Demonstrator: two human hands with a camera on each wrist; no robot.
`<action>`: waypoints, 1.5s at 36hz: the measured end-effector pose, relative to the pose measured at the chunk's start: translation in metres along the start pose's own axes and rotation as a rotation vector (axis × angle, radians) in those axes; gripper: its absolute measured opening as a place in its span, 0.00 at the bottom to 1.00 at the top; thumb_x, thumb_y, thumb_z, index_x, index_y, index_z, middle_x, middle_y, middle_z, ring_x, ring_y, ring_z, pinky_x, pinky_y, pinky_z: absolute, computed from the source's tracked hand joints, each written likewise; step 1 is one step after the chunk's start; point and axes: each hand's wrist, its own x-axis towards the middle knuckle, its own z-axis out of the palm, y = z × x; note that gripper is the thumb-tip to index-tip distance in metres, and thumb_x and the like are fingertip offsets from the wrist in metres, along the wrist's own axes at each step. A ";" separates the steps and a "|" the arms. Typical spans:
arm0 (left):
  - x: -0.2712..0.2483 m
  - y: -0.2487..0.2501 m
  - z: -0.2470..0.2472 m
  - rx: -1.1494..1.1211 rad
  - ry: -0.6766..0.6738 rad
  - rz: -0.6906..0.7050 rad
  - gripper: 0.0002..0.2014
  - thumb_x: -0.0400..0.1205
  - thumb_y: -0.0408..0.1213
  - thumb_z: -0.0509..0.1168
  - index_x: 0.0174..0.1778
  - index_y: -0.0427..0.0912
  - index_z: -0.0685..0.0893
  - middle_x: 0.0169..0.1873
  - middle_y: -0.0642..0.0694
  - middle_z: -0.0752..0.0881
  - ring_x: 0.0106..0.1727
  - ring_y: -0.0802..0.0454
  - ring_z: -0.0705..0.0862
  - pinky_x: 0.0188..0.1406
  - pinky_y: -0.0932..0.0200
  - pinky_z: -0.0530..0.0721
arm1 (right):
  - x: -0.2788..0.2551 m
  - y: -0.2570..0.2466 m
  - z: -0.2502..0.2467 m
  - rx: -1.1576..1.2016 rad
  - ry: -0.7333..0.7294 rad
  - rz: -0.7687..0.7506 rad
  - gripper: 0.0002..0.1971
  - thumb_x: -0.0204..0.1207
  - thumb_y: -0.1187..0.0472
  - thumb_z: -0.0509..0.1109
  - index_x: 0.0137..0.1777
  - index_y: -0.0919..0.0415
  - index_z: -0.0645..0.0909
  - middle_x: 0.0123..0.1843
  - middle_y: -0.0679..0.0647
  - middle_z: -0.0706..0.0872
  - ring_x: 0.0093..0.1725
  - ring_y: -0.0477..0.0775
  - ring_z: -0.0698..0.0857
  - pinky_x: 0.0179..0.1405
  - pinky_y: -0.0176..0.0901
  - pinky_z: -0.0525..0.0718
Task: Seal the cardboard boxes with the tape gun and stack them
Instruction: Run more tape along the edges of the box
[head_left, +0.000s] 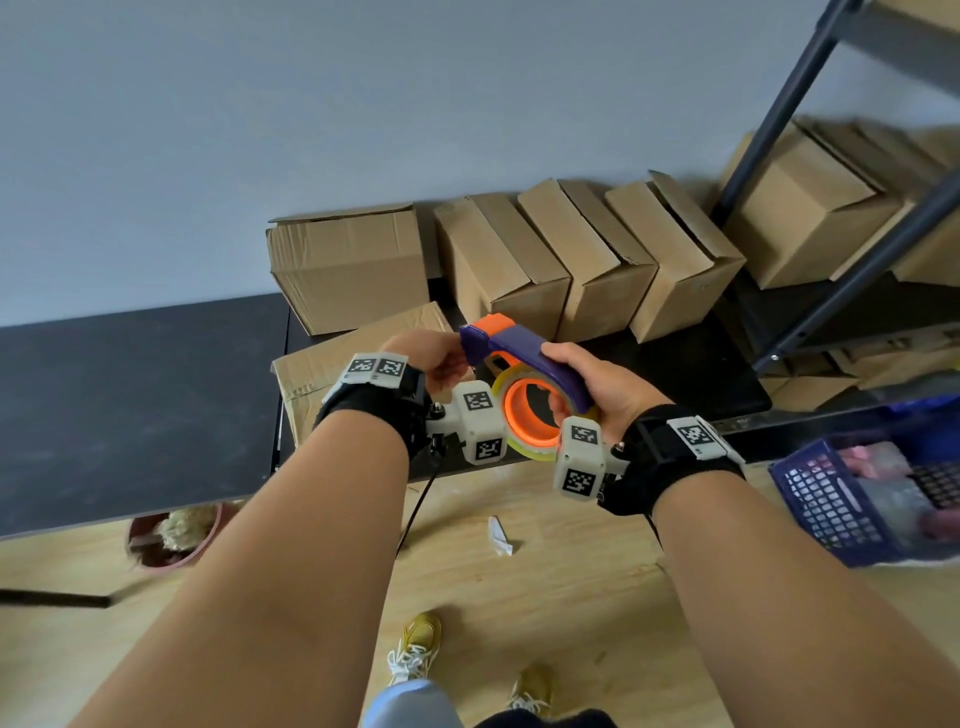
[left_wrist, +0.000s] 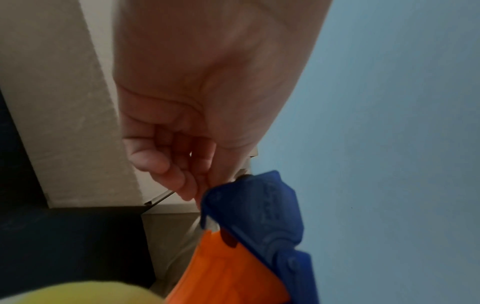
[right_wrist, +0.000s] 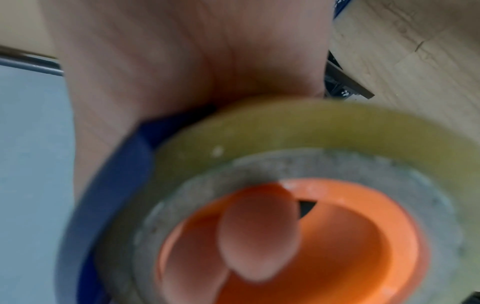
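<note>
A purple-and-orange tape gun (head_left: 511, 345) with a yellowish tape roll (head_left: 524, 415) is held in the air above the table's front edge. My right hand (head_left: 587, 379) grips its handle, with fingers (right_wrist: 257, 236) curled through the orange core inside the tape roll (right_wrist: 285, 127). My left hand (head_left: 431, 358) pinches the front end of the tape gun (left_wrist: 259, 216); the left hand's (left_wrist: 187, 144) fingers are curled, and whether tape lies between them is hidden. A cardboard box (head_left: 332, 358) lies just beyond the hands. Further boxes (head_left: 348, 265) (head_left: 587, 260) stand against the wall.
The black table (head_left: 130, 389) extends to the left. A grey metal shelf frame (head_left: 810, 130) with cardboard boxes (head_left: 800, 208) stands at the right. A blue mesh basket (head_left: 857, 493) sits at the right edge. On the wooden floor are a pot (head_left: 171, 535) and a paper scrap (head_left: 501, 535).
</note>
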 end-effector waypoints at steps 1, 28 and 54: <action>0.000 0.001 0.000 0.011 0.011 0.010 0.17 0.85 0.33 0.62 0.29 0.38 0.75 0.11 0.48 0.76 0.11 0.58 0.73 0.16 0.69 0.73 | 0.000 0.000 0.000 -0.005 -0.005 -0.001 0.18 0.78 0.46 0.72 0.48 0.63 0.83 0.26 0.53 0.84 0.25 0.47 0.82 0.32 0.39 0.80; 0.005 0.038 -0.009 0.875 0.255 0.320 0.19 0.84 0.45 0.64 0.30 0.36 0.77 0.32 0.40 0.82 0.33 0.48 0.78 0.37 0.59 0.76 | 0.001 -0.008 0.011 -0.260 0.150 -0.175 0.32 0.61 0.40 0.84 0.51 0.69 0.89 0.43 0.65 0.93 0.36 0.58 0.88 0.49 0.55 0.86; 0.084 0.072 -0.058 0.989 0.352 0.536 0.16 0.85 0.44 0.62 0.53 0.34 0.86 0.51 0.38 0.88 0.52 0.40 0.85 0.47 0.51 0.80 | -0.006 0.015 0.052 -0.257 0.296 -0.090 0.21 0.75 0.48 0.77 0.32 0.67 0.85 0.26 0.62 0.87 0.21 0.54 0.83 0.29 0.41 0.83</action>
